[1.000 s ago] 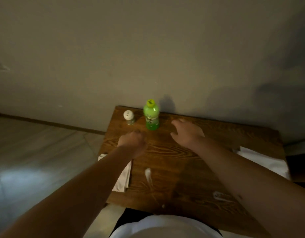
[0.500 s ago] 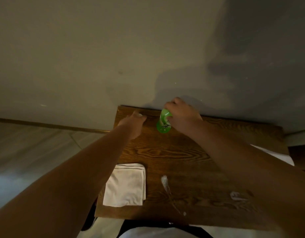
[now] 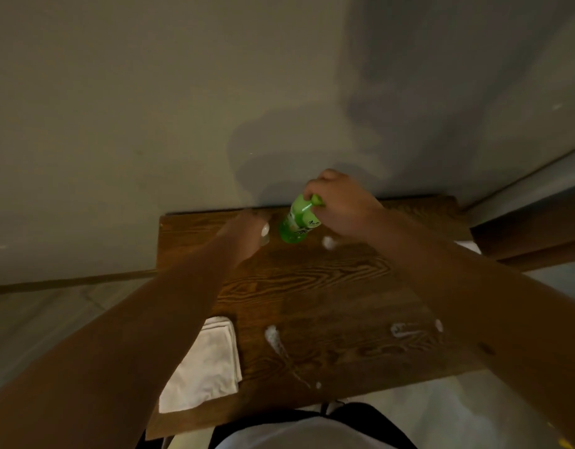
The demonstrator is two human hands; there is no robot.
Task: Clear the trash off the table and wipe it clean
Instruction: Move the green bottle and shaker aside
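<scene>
A green plastic bottle is tilted near the far edge of the wooden table, and my right hand grips its neck and cap. My left hand is blurred beside it, closed around a small white-topped shaker. A folded white cloth lies on the table's near left corner, partly under my left forearm. White smears mark the table's near half, with another smear to the right. A small white scrap lies below my right hand.
The table stands against a plain wall. A white sheet shows at the table's right edge behind my right forearm. Tiled floor lies to the left. My own white shirt fills the bottom.
My right hand has closed on the green bottle and tilted it off upright. My left hand has reached the shaker and closed on it. The view has shifted closer to the table.
</scene>
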